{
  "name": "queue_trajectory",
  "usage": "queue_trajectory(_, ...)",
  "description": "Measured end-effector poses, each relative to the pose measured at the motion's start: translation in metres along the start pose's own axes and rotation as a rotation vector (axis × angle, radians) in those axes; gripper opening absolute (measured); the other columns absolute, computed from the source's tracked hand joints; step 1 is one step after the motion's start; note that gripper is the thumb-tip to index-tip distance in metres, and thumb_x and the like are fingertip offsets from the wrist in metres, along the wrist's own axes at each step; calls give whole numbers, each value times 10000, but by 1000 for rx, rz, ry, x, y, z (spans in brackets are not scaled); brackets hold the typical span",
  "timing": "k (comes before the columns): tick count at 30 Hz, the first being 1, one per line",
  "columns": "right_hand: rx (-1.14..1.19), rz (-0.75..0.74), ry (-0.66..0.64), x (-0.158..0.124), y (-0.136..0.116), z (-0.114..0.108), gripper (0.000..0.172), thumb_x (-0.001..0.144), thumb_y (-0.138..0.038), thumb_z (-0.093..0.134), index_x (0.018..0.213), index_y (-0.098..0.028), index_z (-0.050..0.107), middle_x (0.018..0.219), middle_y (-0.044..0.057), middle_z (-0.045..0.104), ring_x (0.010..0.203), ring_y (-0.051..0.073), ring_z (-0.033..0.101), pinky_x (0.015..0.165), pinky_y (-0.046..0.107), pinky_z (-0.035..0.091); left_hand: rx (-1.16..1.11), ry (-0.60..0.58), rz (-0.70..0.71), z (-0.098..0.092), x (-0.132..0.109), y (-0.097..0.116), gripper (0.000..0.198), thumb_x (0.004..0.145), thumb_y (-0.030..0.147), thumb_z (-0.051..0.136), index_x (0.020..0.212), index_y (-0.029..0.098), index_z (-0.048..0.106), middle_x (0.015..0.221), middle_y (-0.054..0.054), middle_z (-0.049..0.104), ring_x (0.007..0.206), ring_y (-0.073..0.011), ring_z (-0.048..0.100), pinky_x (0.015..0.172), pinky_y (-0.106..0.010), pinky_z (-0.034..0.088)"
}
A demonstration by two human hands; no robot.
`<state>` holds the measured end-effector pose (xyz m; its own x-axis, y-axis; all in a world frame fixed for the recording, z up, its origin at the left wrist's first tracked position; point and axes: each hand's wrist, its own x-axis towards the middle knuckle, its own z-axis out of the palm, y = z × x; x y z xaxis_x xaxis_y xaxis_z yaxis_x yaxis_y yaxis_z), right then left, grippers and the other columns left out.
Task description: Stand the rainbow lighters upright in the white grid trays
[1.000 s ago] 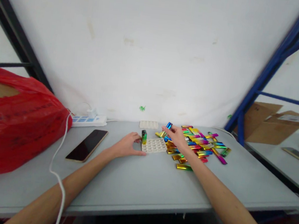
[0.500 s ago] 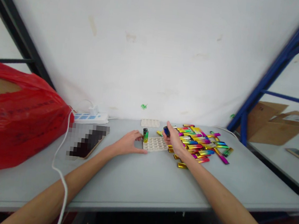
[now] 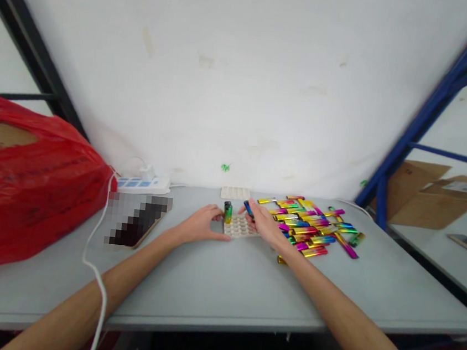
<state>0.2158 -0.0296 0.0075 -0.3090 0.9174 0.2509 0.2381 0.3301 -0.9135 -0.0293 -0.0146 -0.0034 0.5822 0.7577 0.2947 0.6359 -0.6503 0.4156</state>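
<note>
A pale tray with rows of round holes (image 3: 239, 228) lies on the table in front of me. At its left edge at least one green-and-gold lighter (image 3: 228, 213) with a dark top stands upright. My left hand (image 3: 203, 225) holds the tray's left side, thumb stretched along the front edge and fingertips curled beside the standing lighter. My right hand (image 3: 266, 224) is closed on a tilted blue lighter (image 3: 249, 208) above the tray's right part. Right of that hand lies a pile of shiny multicoloured lighters (image 3: 307, 223), partly hidden by it.
A second pale tray (image 3: 235, 193) lies by the wall. To the left are a phone (image 3: 139, 223), a power strip (image 3: 143, 183), a white cable (image 3: 96, 272) and a big red bag (image 3: 31, 193). A blue metal frame (image 3: 425, 114) and a cardboard box (image 3: 427, 195) stand on the right.
My right hand has moved left from the pile's edge to over the tray, carrying the blue lighter, which now tilts differently. My left hand has stayed in place.
</note>
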Motion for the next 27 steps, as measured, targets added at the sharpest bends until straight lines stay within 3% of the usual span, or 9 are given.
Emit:
queue_trajectory(4, -317, -230, 2, -6, -8, 2, 574, 1073, -688, 389, 954, -214, 691, 821, 35, 665, 773, 194, 628, 743, 311, 505, -15, 1, -7, 1, 0, 0, 637, 714, 754, 826, 1046, 223, 706, 1003, -69, 702, 929, -287, 660, 867, -378, 523)
queue_trajectory(7, -566, -396, 28, -10, -13, 5, 543, 1065, -650, 491, 822, -204, 683, 889, 84, 708, 897, 225, 645, 868, 339, 486, -16, -3, -3, 0, 0, 1, 625, 723, 747, 823, 1043, 221, 715, 1004, -72, 708, 945, -292, 664, 881, -378, 522)
queue_trajectory(11, -596, -321, 81, -11, -15, 8, 544, 1070, -636, 505, 741, -224, 638, 730, 42, 700, 713, 195, 639, 765, 309, 479, -18, -2, 1, -1, 1, 2, 634, 721, 733, 834, 1076, 218, 730, 1008, -71, 711, 949, -297, 668, 884, -378, 523)
queue_trajectory(16, -544, -247, 65, -6, -5, 12, 415, 1083, -549, 551, 860, -224, 680, 816, 46, 786, 739, 198, 708, 726, 286, 485, -19, 3, 11, 0, 0, 0, 652, 714, 727, 849, 1094, 212, 723, 1015, -72, 707, 963, -301, 668, 893, -386, 522)
queue_trajectory(20, -726, -241, -29, -2, -1, 12, 363, 1099, -511, 548, 996, -199, 702, 850, 69, 796, 775, 212, 726, 696, 278, 452, -5, -5, 7, 1, 0, -2, 639, 723, 741, 837, 1034, 197, 708, 1000, -80, 698, 956, -300, 664, 880, -385, 521)
queue_trajectory(24, -969, -246, -29, -3, -9, 16, 408, 1102, -531, 530, 1126, -166, 712, 897, 105, 799, 823, 234, 731, 713, 288, 430, 1, 1, 18, 2, 0, -2, 639, 731, 750, 825, 1027, 198, 698, 988, -74, 697, 942, -291, 659, 871, -380, 520)
queue_trajectory(27, -1034, -280, -100, -3, -14, 19, 379, 1093, -494, 570, 1052, -158, 741, 884, 108, 799, 841, 235, 733, 774, 302, 440, 5, 3, 12, 1, 0, -2, 622, 731, 747, 826, 997, 200, 692, 982, -70, 697, 926, -286, 658, 854, -374, 522)
